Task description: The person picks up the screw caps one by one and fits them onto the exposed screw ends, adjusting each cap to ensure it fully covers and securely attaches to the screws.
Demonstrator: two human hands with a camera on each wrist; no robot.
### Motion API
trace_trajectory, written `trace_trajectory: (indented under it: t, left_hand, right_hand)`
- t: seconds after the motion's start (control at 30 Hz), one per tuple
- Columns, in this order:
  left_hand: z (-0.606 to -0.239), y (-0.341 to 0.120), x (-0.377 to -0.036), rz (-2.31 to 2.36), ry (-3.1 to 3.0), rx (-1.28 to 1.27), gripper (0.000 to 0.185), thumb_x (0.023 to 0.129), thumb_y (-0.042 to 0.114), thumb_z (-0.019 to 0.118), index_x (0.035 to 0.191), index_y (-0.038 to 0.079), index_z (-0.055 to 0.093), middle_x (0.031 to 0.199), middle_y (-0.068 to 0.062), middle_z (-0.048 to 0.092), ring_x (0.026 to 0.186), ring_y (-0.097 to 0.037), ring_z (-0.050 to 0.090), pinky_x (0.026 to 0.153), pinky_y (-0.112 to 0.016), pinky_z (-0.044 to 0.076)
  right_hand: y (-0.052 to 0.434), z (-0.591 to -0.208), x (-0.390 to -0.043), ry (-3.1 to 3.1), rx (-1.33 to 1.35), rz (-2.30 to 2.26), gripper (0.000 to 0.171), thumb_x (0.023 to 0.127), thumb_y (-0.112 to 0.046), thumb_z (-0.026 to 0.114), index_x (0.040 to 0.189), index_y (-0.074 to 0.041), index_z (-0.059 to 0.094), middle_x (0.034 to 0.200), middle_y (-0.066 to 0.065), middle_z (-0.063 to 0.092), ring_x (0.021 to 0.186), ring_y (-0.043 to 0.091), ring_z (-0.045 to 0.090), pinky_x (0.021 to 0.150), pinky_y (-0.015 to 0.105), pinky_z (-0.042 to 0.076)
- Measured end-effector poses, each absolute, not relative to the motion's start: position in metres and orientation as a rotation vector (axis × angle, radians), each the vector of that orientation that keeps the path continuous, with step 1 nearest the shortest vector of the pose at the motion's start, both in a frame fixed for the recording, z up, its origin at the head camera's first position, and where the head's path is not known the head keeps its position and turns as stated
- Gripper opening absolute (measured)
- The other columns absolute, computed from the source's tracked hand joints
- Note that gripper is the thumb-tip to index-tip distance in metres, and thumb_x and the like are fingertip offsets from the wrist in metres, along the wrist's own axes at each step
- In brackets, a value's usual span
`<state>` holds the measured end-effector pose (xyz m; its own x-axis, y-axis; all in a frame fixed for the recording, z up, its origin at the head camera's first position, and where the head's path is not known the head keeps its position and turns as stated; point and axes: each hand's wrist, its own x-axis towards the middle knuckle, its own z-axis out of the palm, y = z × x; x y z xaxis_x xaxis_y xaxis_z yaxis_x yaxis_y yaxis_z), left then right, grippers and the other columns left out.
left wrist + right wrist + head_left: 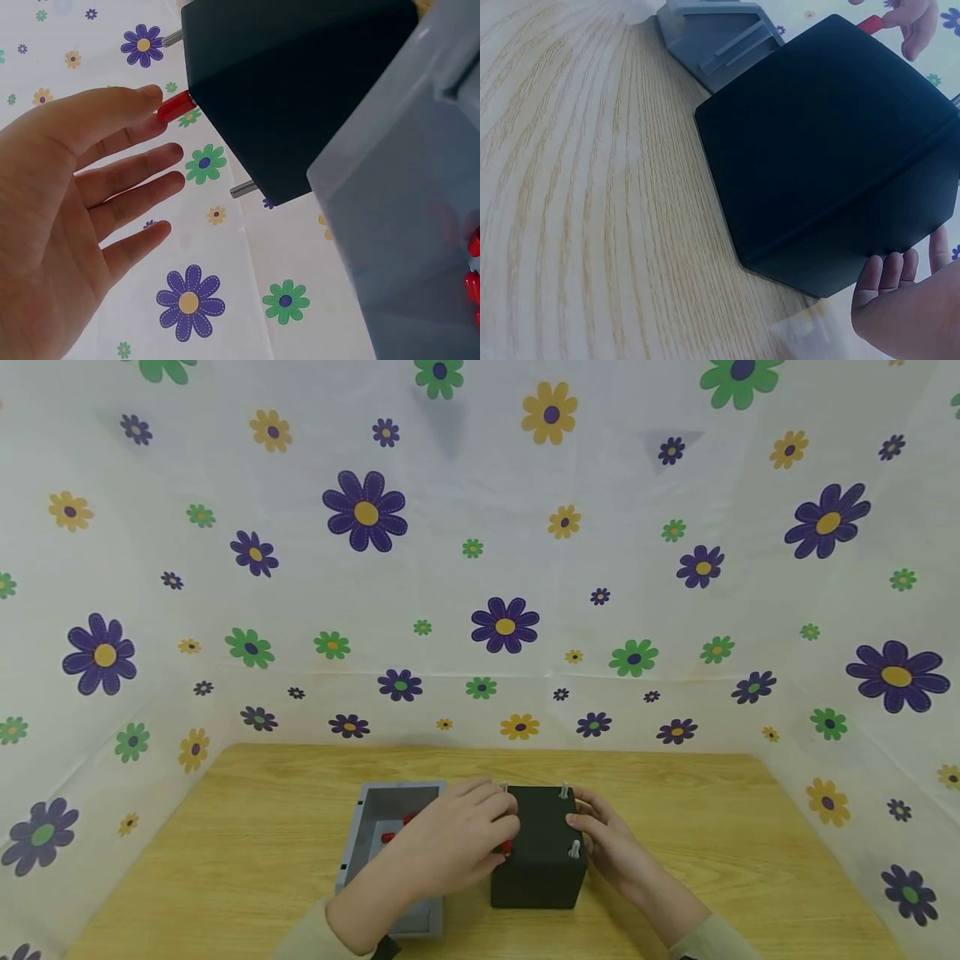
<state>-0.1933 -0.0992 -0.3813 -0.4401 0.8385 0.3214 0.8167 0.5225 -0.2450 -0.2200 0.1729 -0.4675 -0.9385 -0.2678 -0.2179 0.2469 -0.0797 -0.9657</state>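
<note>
A black box (538,881) stands on the table, with metal threaded studs (575,849) sticking up near its top corners. My left hand (453,839) is over its left side. In the left wrist view, thumb and index finger pinch a red cylindrical cap (175,106) at one stud; the other fingers are extended. Bare studs (244,189) show on either side of that cap. My right hand (618,852) holds the box's right side, its thumb at the top edge. In the right wrist view, its fingertips (890,271) touch the side face.
Left of the box is a grey bin (427,928), partly hidden by my left forearm. Several red caps (472,286) lie in it. The wooden table (675,793) is bordered by flower-patterned white sheeting (450,585) at the back and sides.
</note>
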Motion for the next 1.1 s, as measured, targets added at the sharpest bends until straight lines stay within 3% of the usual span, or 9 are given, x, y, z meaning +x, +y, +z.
trace_trajectory:
  t: [0.27,0.67,1.1]
  left_hand:
    - [-0.3827,-0.1021,-0.1926,0.096,-2.34,-1.365,0.029,0.09,0.039,0.086,0.107,0.021,0.07,0.12,0.004,0.07,0.119,-0.016,0.066,0.119,-0.037,0.049]
    - [-0.3834,-0.103,-0.1906,0.091,-2.322,-1.381,0.027,0.091,0.037,0.084,0.107,0.021,0.07,0.118,0.003,0.069,0.114,-0.016,0.065,0.116,-0.035,0.05]
    - [-0.3788,-0.1048,-0.1902,0.092,-2.374,-1.363,0.024,0.096,0.045,0.076,0.103,0.023,0.07,0.12,0.003,0.071,0.118,-0.017,0.066,0.121,-0.039,0.048]
  right_hand:
    - [0.1709,-0.4686,-0.2201,1.865,-0.006,-2.095,0.066,0.104,-0.019,0.059,0.162,-0.009,0.029,0.151,0.011,0.043,0.112,0.01,0.059,0.095,0.023,0.05]
    - [0.1719,-0.4687,-0.2197,1.864,-0.012,-2.098,0.063,0.104,-0.018,0.059,0.16,-0.009,0.031,0.145,0.006,0.048,0.108,0.009,0.06,0.093,0.023,0.05]
    - [0.1724,-0.469,-0.2202,1.864,-0.025,-2.091,0.062,0.105,-0.019,0.058,0.16,-0.009,0.031,0.145,0.005,0.048,0.111,0.009,0.06,0.095,0.023,0.05]
